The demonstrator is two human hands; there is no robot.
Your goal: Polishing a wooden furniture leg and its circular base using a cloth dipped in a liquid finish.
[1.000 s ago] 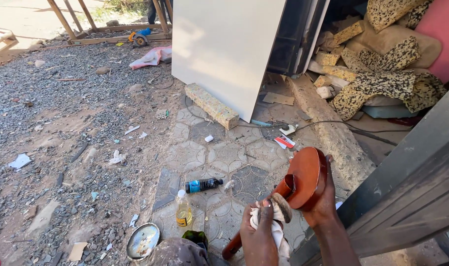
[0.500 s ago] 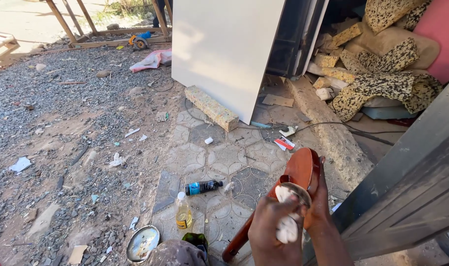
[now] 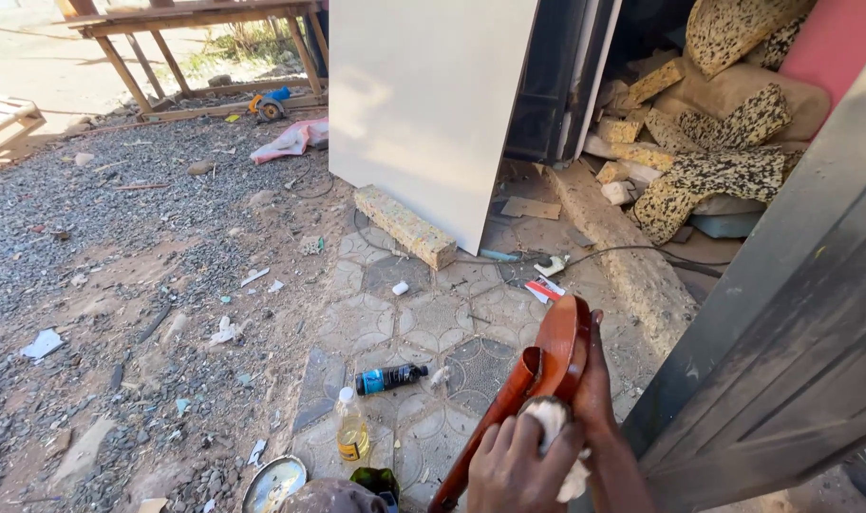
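I look down at my left hand (image 3: 517, 467), near the bottom edge, its fingers (image 3: 490, 445) curled tight around a white cloth (image 3: 551, 418) and pressing it against a red-brown wooden piece (image 3: 558, 353). My right hand (image 3: 596, 380) lies along the right side of that piece, fingers wrapped behind its curved upper part and holding it tilted, the top end leaning far and right, the lower leg running down to the left toward the bottom edge. The wood sits at the near right of the scene, above patterned paving (image 3: 433, 318), just left of a dark grey door panel (image 3: 794, 323). On the paving to the left of the wood lies a small dark bottle (image 3: 387, 379) with a blue label, on its side, and nearer to me stands a clear bottle (image 3: 352, 429) of yellow liquid with a white cap. Nearer still are a round tin (image 3: 273, 484) and a dark green bottle (image 3: 376, 483), both close to the bottom edge. Farther off, a large white board (image 3: 423, 104) stands upright, with a speckled foam block (image 3: 404, 226) at its foot. Foam scraps (image 3: 718, 176) pile up at the far right, and a cable (image 3: 623, 252) runs across the ground there. Gravel (image 3: 120, 247) covers the left side, littered with paper bits, and a wooden frame (image 3: 196, 19) stands at the far left.
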